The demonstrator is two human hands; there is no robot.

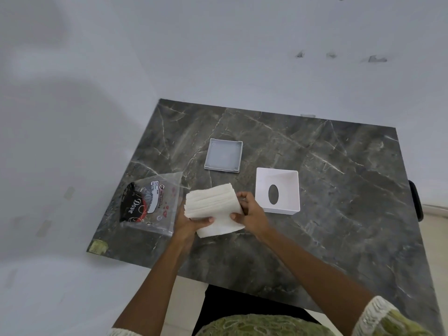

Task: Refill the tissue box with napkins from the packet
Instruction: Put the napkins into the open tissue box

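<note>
A stack of white napkins (213, 204) is held just above the dark marble table (339, 190), between both hands. My left hand (191, 224) grips its near left side, thumb on top. My right hand (249, 212) clasps its right edge. The white tissue box (277, 190) lies upside down to the right of the napkins, open side up, its oval slot showing at the bottom. The clear plastic packet (151, 202) with a black and red label lies flat to the left, and looks empty.
The box's translucent square base plate (223, 155) lies behind the napkins. White walls close in behind and left of the table. A dark object (415, 200) sticks out past the table's right edge. A greenish sticker (98, 247) marks the near left corner.
</note>
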